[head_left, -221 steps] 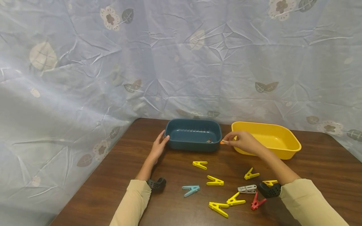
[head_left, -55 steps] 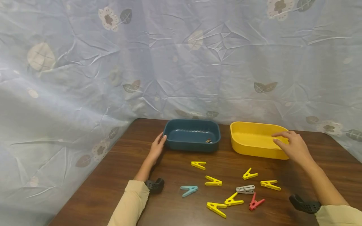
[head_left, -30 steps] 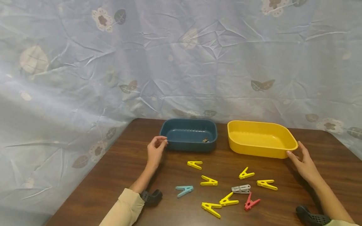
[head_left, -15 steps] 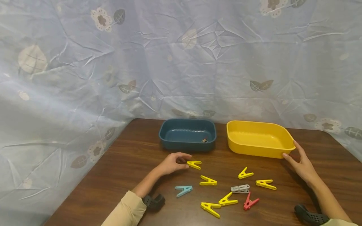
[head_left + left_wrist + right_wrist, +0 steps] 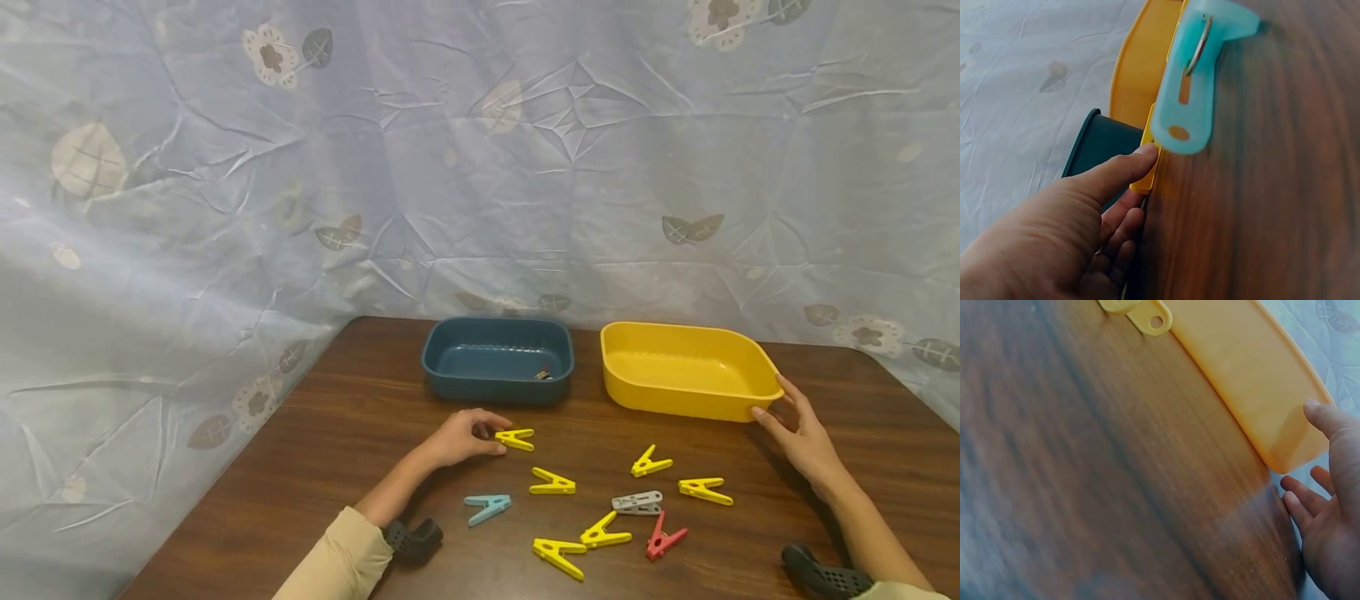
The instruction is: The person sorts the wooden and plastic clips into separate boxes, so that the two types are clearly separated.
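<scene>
My left hand [image 5: 459, 439] reaches over the table and pinches the left end of a yellow clothespin [image 5: 517, 440] between thumb and fingers. In the left wrist view the thumb lies on that yellow clothespin [image 5: 1146, 178], with the other fingers bent behind it. My right hand [image 5: 804, 437] rests at the right corner of the yellow bin [image 5: 686, 400], thumb and fingers extended and touching it. The right wrist view shows the thumb [image 5: 1316, 411] against the yellow bin's wall [image 5: 1266, 381]. A light blue clothespin [image 5: 489, 507] lies near my left wrist.
Several more yellow clothespins, such as one yellow clothespin [image 5: 558, 557], lie about the brown table [image 5: 300, 500], with a grey clothespin [image 5: 637, 502] and a red clothespin [image 5: 663, 537]. A dark blue bin [image 5: 498, 388] stands at the back, holding a small unclear item [image 5: 543, 375].
My left hand has left the blue bin's edge and come forward to the yellow clothespin. My right hand, earlier pinching a small orange-and-white item by the blue bin, has moved to the yellow bin's right corner.
</scene>
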Tool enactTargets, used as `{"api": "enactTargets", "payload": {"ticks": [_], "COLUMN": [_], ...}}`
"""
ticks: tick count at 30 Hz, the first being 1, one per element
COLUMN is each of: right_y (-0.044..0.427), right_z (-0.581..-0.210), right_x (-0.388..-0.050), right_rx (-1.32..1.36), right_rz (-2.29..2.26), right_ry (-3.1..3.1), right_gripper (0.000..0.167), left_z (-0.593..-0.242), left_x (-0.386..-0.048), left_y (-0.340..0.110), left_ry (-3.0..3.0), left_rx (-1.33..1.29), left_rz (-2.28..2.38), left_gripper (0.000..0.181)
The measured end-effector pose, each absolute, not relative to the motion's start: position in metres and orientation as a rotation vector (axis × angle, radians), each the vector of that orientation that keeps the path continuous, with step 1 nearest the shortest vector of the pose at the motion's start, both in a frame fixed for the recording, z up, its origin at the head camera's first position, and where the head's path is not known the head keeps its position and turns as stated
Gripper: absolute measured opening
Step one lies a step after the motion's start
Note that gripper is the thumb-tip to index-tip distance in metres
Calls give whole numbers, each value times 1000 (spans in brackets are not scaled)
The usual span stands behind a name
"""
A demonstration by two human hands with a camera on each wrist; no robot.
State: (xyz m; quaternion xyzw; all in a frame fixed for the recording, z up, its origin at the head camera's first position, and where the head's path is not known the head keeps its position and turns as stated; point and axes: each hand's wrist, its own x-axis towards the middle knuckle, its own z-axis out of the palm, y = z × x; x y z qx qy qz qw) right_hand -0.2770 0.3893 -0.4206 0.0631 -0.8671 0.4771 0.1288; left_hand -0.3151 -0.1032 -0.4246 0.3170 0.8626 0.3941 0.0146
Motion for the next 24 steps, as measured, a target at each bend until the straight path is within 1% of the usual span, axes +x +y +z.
{"api": "enactTargets", "payload": {"ticks": [7,16,24], "right_y": [389,388,388], "right_z": [-420,-419,-419], "right_x": [-277,-276,-275], "right_rx": [172,171,170], "right_rz": [1392,1415,1431], "right_ry": [-2526,-2526,-2522], "right_gripper": [70,70,70], "left_z": [-423,-421,-411], "left_x": [-314,-313,-311], "left_y": [-97,-94,-89], "left_ry": [2728,2757,2706], "left_rx": [975,936,953], "left_rz": [1202,1182,1252], "left_gripper": [32,23,23]}}
